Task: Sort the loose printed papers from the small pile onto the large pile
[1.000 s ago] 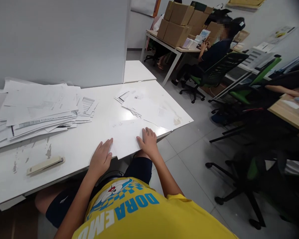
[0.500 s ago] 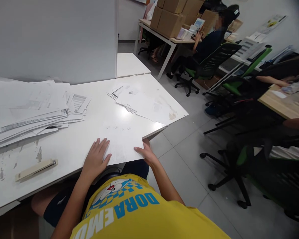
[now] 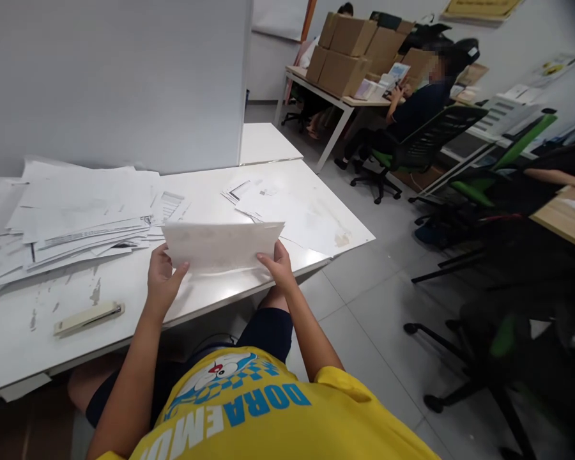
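Paper point(image 3: 223, 246) is what we are holding up above the surface point(image 3: 211, 198), left hand point(image 3: 160, 278) and right hand point(image 3: 278, 268) each gripping a lower corner.

Paper pile point(image 3: 52, 223) cut off left; print illegible.

Surface: white table point(image 3: 206, 191), top scuffed, paint chipped nr left front | on it, left: big loose paper pile point(image 3: 71, 217), sheets fanned & overlapping | front left: beige stapler point(image 3: 89, 317) lying flat, apart from pile | far right corner: smaller spread of sheets point(image 3: 287, 207), reaching nr table edge
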A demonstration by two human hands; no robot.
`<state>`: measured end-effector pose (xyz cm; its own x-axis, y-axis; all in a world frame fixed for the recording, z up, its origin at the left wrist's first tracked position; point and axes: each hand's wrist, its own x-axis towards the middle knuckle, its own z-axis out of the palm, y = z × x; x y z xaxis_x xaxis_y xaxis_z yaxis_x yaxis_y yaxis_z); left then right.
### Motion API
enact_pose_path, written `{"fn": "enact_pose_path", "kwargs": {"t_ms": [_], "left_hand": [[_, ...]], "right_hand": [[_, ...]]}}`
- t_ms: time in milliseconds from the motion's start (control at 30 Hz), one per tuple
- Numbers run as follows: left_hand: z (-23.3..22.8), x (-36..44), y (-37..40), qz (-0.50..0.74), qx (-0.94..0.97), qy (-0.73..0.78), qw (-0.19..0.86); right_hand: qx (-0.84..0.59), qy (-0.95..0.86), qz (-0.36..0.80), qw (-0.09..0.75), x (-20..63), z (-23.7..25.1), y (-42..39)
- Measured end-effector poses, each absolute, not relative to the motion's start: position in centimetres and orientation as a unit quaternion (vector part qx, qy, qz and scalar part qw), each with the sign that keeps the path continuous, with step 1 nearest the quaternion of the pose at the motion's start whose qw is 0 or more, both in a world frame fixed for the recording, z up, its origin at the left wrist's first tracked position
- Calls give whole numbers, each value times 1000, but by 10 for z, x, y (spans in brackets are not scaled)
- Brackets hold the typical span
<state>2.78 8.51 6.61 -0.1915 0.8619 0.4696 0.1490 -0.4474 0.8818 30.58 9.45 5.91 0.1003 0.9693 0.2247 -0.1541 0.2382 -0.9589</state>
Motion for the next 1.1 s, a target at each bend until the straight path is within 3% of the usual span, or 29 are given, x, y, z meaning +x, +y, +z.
{"fn": "enact_pose_path", "kwargs": {"t_ms": [200, 533, 733, 900, 1100], "left_hand": [[55, 32, 70, 665, 522, 477, 242], [66, 41, 66, 644, 562, 495, 157], [63, 31, 68, 622, 554, 516, 199], [86, 19, 56, 557, 576, 557, 220], [130, -41, -5, 445, 548, 679, 202]], "right_hand": [[-384, -478, 485, 624, 297, 40, 100], [-378, -501, 473, 619, 286, 55, 93], [-421, -516, 475, 575, 281, 60, 97], [-415, -505, 492, 575, 281, 59, 96], [-434, -449, 622, 473, 280, 66, 85]]}}
